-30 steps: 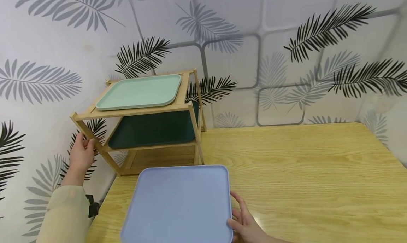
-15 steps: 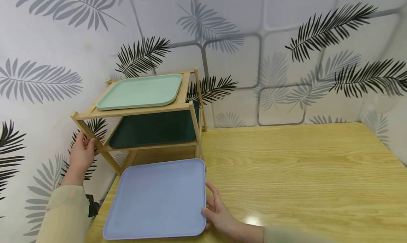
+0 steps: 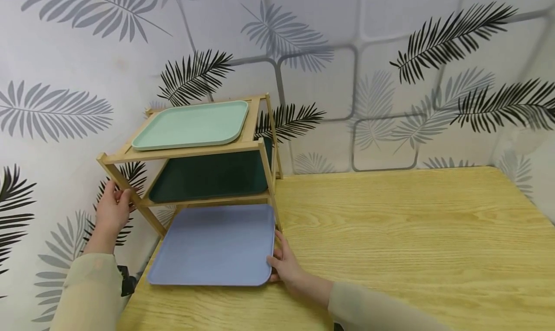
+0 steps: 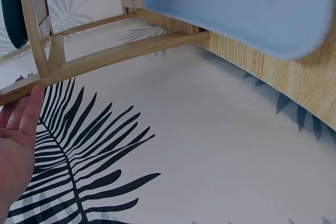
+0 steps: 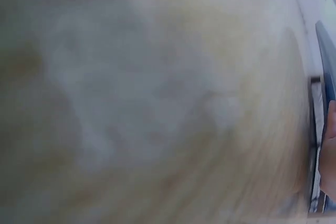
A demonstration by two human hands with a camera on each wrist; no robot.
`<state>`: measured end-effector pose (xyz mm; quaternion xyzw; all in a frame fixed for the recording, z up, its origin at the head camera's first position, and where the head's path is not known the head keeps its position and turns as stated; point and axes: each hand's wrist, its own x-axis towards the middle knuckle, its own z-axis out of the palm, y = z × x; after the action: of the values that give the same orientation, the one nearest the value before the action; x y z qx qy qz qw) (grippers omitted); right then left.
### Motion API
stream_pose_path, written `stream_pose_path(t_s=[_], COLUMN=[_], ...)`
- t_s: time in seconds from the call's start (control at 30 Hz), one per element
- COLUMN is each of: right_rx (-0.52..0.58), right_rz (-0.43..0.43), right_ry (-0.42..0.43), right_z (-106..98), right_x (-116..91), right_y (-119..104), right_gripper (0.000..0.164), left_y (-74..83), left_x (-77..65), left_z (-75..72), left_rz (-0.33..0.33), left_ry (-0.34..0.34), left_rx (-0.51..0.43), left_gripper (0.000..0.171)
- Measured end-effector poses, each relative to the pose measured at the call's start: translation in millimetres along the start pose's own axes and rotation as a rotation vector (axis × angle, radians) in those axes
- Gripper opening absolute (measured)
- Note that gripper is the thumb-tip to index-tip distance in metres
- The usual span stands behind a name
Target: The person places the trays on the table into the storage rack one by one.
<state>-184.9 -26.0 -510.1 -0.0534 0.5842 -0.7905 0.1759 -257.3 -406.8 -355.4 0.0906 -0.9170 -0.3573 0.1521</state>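
A periwinkle-blue tray [image 3: 217,246] lies with its far part inside the bottom level of a wooden three-tier shelf rack [image 3: 186,153], its near part sticking out in front. My right hand [image 3: 286,267] grips the tray's right edge near the front corner. On the left, my left hand [image 3: 112,210] holds the rack's front left post. The left wrist view shows fingers [image 4: 32,111] against that slanted post, with the tray close by on the right. A mint-green tray [image 3: 191,125] rests on the top tier, a dark green tray [image 3: 212,177] on the middle one.
The rack stands on the far left of a wood-grain table [image 3: 399,239], close to a leaf-patterned wall [image 3: 321,27]. In the right wrist view the table surface is blurred, with the right hand [image 5: 328,156] at the right border.
My right hand has moved the blue tray left and then forward, so its far part now lies under the rack's middle tier. The left hand has kept its hold on the post.
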Motion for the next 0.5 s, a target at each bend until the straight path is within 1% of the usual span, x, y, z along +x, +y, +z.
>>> stream_pose_path(t_s=[0.1,0.2,0.3,0.4,0.5], right_rx=[0.005,0.011,0.005,0.000,-0.014], right_rz=[0.000,-0.002,-0.011,-0.037,-0.061], right_ry=[0.029,0.055,0.088,0.141,0.186], right_z=[0.0,2.4,6.0,9.3,11.0], right_x=[10.1,17.7,23.5,28.2,31.3], right_y=[1.0,1.4,1.2,0.9,1.1], right_gripper=[0.072,0.069,0.061,0.050,0.045], left_y=[0.0,-0.1,-0.3,-0.5,-1.6], left_x=[0.4,0.6,0.4,-0.1,0.1], left_z=[0.0,0.4,0.6,0.6,0.6], left_rz=[0.008,0.009,-0.005,-0.008,-0.004], left_ry=[-0.002,-0.003,-0.003,-0.001,-0.001], left_rx=[-0.020,-0.020,-0.020,-0.025,-0.038], left_gripper=[0.036,0.037,0.038,0.037,0.038])
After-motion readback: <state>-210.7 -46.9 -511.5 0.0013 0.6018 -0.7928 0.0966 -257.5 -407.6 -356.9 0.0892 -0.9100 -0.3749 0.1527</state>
